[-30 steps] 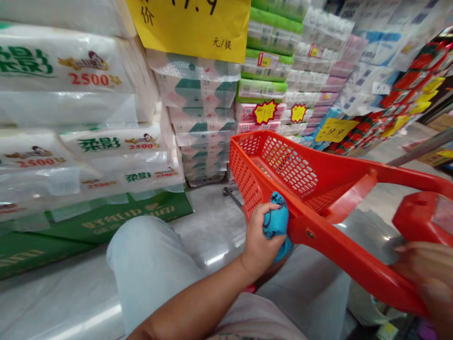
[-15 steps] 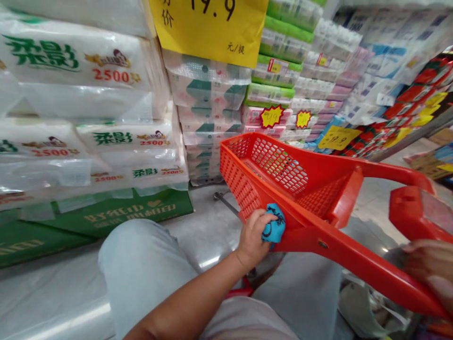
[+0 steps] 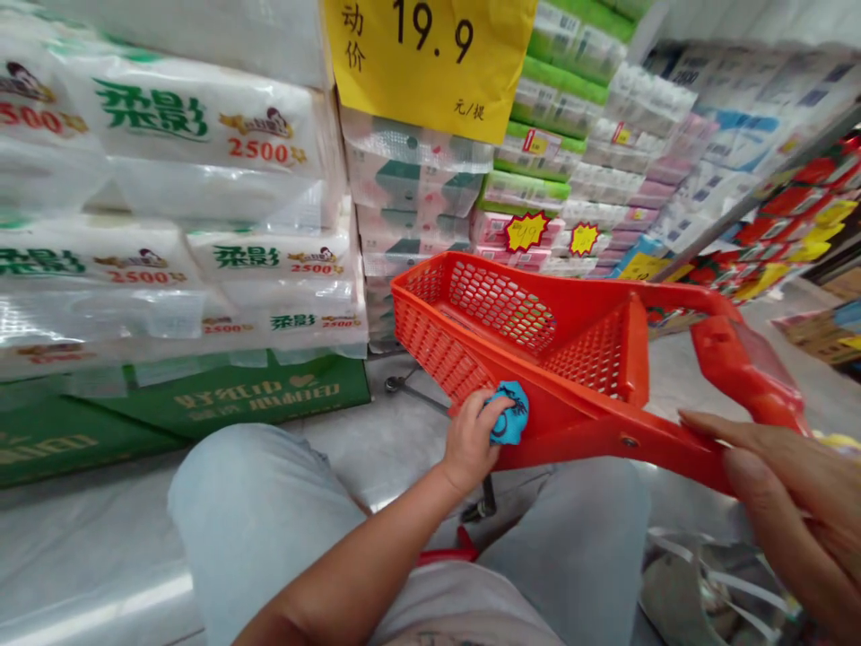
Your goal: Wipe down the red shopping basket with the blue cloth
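Observation:
A small red shopping cart [image 3: 565, 440] with a perforated basket stands before me, turned at an angle. My left hand [image 3: 474, 438] is closed on a crumpled blue cloth [image 3: 511, 413] with dark print, pressed against the cart's outer side. At the right, my right hand [image 3: 794, 502] grips the cart's red side bar, fingers on top and thumb on the near side. The cart's handle [image 3: 746, 359] curves just beyond that hand. Inside the basket, nothing can be made out.
White tissue packs [image 3: 148, 108] are stacked at the left above a green box [image 3: 269, 390]. A yellow price sign [image 3: 430, 72] hangs ahead, with green packs [image 3: 565, 99] behind it. My knees [image 3: 256, 493] flank the cart's base. A grey bag [image 3: 692, 583] lies at the lower right.
The cart has shifted left in view and its handle has swung nearer. My right hand has come further into view along the bar. My left hand stays on the cloth, slightly further left.

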### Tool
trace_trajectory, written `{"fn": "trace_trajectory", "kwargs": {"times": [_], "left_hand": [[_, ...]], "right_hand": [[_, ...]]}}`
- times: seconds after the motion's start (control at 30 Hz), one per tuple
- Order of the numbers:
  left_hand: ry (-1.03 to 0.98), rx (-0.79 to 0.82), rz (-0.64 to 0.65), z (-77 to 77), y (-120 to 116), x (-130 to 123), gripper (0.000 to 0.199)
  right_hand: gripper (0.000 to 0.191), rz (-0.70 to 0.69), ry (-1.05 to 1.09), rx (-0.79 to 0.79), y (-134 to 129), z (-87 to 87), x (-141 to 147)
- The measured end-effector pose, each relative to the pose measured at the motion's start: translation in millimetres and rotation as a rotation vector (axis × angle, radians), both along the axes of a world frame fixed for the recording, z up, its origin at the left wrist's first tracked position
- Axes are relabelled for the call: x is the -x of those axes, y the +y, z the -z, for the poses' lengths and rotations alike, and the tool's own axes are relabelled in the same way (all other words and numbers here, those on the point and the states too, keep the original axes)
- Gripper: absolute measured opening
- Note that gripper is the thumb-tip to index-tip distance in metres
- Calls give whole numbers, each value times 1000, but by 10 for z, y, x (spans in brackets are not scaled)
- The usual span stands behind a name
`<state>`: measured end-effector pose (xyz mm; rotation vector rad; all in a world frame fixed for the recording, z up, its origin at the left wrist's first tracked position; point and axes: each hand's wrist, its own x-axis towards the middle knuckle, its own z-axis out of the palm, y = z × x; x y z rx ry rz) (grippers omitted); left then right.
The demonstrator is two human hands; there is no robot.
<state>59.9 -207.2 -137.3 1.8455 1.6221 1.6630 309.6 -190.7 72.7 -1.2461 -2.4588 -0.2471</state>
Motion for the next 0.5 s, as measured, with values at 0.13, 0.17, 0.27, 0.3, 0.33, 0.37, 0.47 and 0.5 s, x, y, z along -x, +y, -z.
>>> {"fn": "trace_trajectory", "kwargs": {"times": [0.13,0.17,0.27,0.3,0.33,0.37,0.47,0.5], "left_hand": [[-93,88,-54,20,75,-165,70],[-68,95,-42,14,98,-213,73],[34,90,-5,42,177,-221,73],[44,89,-5,64,202,-176,71],[39,90,-15,83,225,-119,69],[23,93,-37,93,247,-64,66],[-40,106,-129,18,313,-17,65],[-31,102,-134,-39,336,-56,66]], "right_hand": [[52,175,-234,-122,154,-50,380],[55,233,-286,-107,222,-62,436],[53,349,-403,-30,428,-71,531],[51,381,-425,-25,485,-57,552],[51,422,-435,-44,532,-34,572],[52,455,-435,-78,569,-3,592],[62,530,-394,-214,629,111,641],[64,542,-378,-237,637,143,649]]}}
